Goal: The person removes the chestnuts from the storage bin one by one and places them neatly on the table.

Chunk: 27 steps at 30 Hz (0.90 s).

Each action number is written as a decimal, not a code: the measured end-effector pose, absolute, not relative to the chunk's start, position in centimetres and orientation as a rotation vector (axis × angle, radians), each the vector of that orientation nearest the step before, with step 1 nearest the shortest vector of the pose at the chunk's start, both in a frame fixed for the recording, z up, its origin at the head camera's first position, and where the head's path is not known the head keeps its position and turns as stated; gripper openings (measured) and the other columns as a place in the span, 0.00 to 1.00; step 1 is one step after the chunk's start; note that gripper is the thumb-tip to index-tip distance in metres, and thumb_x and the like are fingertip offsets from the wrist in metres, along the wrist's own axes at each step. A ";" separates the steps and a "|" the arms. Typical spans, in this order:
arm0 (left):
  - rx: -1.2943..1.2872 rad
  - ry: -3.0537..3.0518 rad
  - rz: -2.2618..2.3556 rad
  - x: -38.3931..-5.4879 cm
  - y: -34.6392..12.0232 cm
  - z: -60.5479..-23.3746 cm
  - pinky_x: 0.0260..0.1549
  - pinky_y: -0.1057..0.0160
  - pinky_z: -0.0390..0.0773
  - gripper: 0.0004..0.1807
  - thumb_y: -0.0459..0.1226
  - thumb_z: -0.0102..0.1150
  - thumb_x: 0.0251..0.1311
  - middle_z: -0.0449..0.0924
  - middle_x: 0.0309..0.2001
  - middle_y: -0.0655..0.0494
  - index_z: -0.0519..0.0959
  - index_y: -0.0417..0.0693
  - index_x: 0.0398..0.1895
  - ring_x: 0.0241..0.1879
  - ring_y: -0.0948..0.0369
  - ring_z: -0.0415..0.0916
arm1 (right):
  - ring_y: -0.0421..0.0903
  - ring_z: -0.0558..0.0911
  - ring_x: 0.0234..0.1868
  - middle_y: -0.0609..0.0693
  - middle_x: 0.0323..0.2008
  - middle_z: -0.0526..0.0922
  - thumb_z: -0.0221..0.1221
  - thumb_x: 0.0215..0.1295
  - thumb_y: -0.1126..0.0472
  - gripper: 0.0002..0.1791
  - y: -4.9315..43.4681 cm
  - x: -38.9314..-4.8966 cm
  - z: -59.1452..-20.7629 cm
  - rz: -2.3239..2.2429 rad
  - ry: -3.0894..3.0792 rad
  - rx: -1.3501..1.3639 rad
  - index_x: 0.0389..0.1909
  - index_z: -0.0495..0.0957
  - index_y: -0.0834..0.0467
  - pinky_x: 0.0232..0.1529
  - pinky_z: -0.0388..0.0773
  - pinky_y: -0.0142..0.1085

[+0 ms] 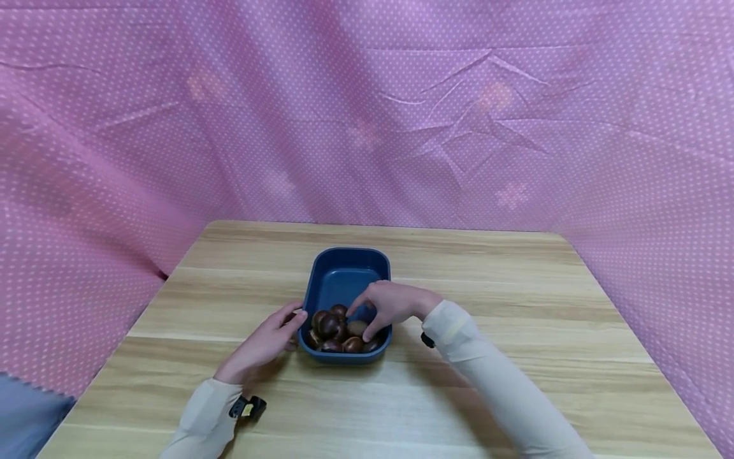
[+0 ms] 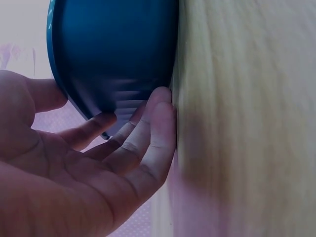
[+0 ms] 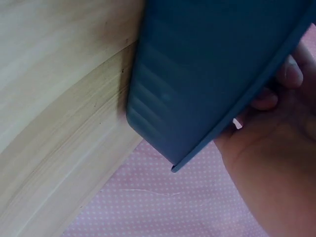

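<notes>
Brown chestnuts (image 1: 329, 326) in blue container (image 1: 345, 280), below right hand (image 1: 392, 303).

From here I see pink dotted cloth (image 1: 367, 127) across the frame's top, a wood-grained table (image 1: 545, 306) below, and grey-blue fabric (image 1: 25, 411) lower left.

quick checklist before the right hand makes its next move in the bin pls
1. Bin sits flat on the table: ok.
2. Left hand at the bin: ok, it touches the outer side near the rim; how firmly, cannot tell.
3. Right hand over the chestnuts: ok, thumb and fingers reach down inside the bin.
4. Secure grip on one chestnut: cannot tell, the contact is too small to make out.
5. Chestnuts spread evenly: not ok, they bunch at the end nearer the person.
</notes>
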State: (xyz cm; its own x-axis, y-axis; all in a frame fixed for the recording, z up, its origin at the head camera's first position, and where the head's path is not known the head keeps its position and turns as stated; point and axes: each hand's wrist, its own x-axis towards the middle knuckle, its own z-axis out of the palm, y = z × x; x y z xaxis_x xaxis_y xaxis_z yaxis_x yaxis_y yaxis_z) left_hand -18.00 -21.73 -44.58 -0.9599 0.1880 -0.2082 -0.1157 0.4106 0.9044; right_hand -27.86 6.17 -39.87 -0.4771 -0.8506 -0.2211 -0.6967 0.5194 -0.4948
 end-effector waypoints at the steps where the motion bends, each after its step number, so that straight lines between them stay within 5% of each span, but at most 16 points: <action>1: 0.066 2.388 1.569 -18.0 -21.7 -44.5 0.51 0.50 0.84 0.32 0.49 0.41 0.82 0.69 0.68 0.34 0.57 0.40 0.79 0.60 0.47 0.76 | 0.45 0.78 0.53 0.43 0.56 0.85 0.76 0.57 0.47 0.29 6.1 -27.9 -39.9 -0.458 2.331 -1.266 0.61 0.83 0.46 0.55 0.75 0.36; 8: 0.058 2.390 1.573 -18.0 -21.7 -44.4 0.50 0.51 0.84 0.31 0.49 0.41 0.82 0.71 0.65 0.36 0.58 0.41 0.78 0.56 0.50 0.77 | 0.41 0.78 0.57 0.40 0.54 0.86 0.75 0.56 0.43 0.26 5.7 -27.9 -39.9 -0.344 2.391 -1.269 0.56 0.86 0.44 0.62 0.74 0.40; 27: 0.032 2.424 1.559 -18.0 -21.7 -44.7 0.51 0.52 0.83 0.31 0.49 0.42 0.81 0.71 0.67 0.38 0.60 0.42 0.78 0.55 0.52 0.77 | 0.39 0.77 0.49 0.39 0.46 0.85 0.73 0.58 0.40 0.22 4.8 -28.0 -39.8 -0.240 2.434 -1.168 0.49 0.88 0.46 0.54 0.78 0.37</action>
State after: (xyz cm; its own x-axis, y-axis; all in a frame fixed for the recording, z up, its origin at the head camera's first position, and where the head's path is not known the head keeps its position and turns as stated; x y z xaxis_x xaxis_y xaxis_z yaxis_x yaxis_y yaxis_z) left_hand -18.03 -21.69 -44.67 -0.9662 0.1572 -0.2043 -0.1207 0.4246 0.8973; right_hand -28.04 4.83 -39.84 -0.5539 -0.7756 -0.3028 -0.7016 0.6306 -0.3318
